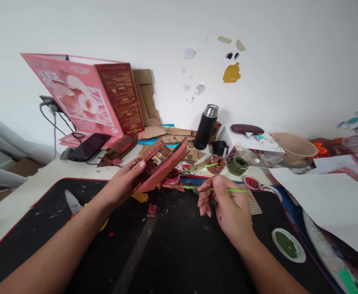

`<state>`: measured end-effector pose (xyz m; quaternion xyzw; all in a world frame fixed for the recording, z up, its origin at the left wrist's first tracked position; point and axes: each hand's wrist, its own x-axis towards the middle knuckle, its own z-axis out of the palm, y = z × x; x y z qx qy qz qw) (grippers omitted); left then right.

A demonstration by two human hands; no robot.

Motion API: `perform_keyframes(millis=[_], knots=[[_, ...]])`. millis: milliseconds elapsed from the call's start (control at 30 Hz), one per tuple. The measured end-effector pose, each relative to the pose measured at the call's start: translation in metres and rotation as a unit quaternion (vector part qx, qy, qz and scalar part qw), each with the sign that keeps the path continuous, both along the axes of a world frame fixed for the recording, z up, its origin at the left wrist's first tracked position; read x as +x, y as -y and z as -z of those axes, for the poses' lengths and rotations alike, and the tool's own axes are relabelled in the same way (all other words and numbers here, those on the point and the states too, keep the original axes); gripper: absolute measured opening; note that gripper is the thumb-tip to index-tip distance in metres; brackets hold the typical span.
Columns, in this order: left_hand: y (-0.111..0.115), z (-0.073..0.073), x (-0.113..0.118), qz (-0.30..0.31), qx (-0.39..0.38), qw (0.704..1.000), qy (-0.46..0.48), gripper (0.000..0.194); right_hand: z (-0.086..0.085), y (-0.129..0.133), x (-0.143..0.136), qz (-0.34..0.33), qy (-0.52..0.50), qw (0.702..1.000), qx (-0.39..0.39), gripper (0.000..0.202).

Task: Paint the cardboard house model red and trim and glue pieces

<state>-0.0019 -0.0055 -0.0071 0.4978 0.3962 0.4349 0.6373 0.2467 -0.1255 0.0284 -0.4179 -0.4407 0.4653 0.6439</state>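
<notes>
Green-handled brushes, two: one painting brush [238, 190] in the right hand [224, 200], a second brush [199, 168] lying beyond, one end at the mouth of a brown jar [218, 164]. Small open jars, three counted: brown, a green jar [238, 165] just right of it, a red jar [172, 177] partly behind the work. Paint-bearing lids, two: a green-smeared lid [288, 245] on the black mat [185, 253], a red-smeared lid [252, 182] near the green jar. One each: black flask [205, 128], phone [90, 147], pink box [87, 96], beige bowl [292, 145], metal blade [72, 201], its far end partly hidden by the left forearm. Boat-shaped model [163, 173], one, held up over the far edge of the mat, left of centre, tilted with its pointed end up and to the right. Hull side pinkish red above, more orange-red lower down; cabin red-brown, with a brighter red strip and an opening showing pale, stick-like pieces. Left hand [128, 179]: thumb over the near end, fingers mostly hidden behind, closed about the model. Right: thumb and forefinger pinched on the brush, remaining fingers loosely curled, smeared reddish brown. Bristles point left, close below the hull; contact cannot be told.
</notes>
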Motion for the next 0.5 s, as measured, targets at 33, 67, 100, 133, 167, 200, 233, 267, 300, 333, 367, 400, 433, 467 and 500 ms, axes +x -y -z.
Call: perform_keyframes(millis=[33, 67, 100, 133, 167, 200, 233, 267, 300, 333, 367, 400, 433, 467, 500], knots=[[0.0, -0.001, 0.0, -0.001, 0.0, 1.0, -0.002, 0.065, 0.0, -0.001, 0.001, 0.004, -0.003, 1.0, 0.003, 0.054], [0.001, -0.002, 0.001, -0.004, 0.001, 1.0, -0.005, 0.065, 0.0, -0.001, 0.002, 0.008, -0.006, 1.0, 0.006, 0.053], [0.001, -0.003, 0.001, -0.008, 0.001, 1.0, -0.01, 0.065, 0.001, -0.002, 0.003, 0.011, -0.009, 1.0, 0.009, 0.053], [0.002, -0.004, 0.002, -0.013, 0.001, 1.0, -0.013, 0.064, 0.001, -0.003, 0.004, 0.014, -0.011, 1.0, 0.012, 0.052], [0.002, -0.004, 0.002, -0.019, -0.001, 1.0, -0.014, 0.064, 0.001, -0.003, 0.005, 0.017, -0.013, 1.0, 0.014, 0.052], [0.003, -0.004, 0.002, -0.023, -0.002, 1.0, -0.013, 0.064, 0.001, -0.004, 0.006, 0.02, -0.014, 1.0, 0.015, 0.052], [0.003, -0.004, 0.002, -0.027, -0.003, 1.0, -0.01, 0.064, 0.001, -0.004, 0.007, 0.024, -0.016, 0.999, 0.015, 0.052], [0.003, -0.003, 0.002, -0.029, -0.004, 1.0, -0.005, 0.064, 0.001, -0.005, 0.007, 0.027, -0.017, 0.999, 0.015, 0.052], [0.003, -0.003, 0.002, -0.031, -0.003, 1.0, -0.002, 0.065, 0.001, -0.005, 0.008, 0.031, -0.019, 0.999, 0.014, 0.052], [0.003, -0.003, 0.002, -0.031, -0.002, 1.0, 0.0, 0.065, 0.001, -0.005, 0.009, 0.033, -0.02, 0.999, 0.014, 0.053], [0.003, -0.003, 0.002, -0.03, 0.001, 1.0, 0.0, 0.065, 0.0, -0.006, 0.009, 0.038, -0.02, 0.999, 0.014, 0.053], [0.003, -0.004, 0.003, -0.029, 0.003, 1.0, -0.001, 0.064, 0.0, -0.006, 0.01, 0.043, -0.02, 0.999, 0.016, 0.053], [0.003, -0.005, 0.003, -0.029, 0.006, 1.0, -0.004, 0.065, -0.001, -0.006, 0.011, 0.048, -0.02, 0.998, 0.018, 0.053], [0.004, -0.006, 0.004, -0.029, 0.008, 1.0, -0.007, 0.065, -0.001, -0.006, 0.012, 0.056, -0.02, 0.998, 0.021, 0.053], [0.004, -0.008, 0.005, -0.029, 0.009, 0.999, -0.012, 0.066, -0.002, -0.007, 0.013, 0.064, -0.019, 0.998, 0.023, 0.053]])
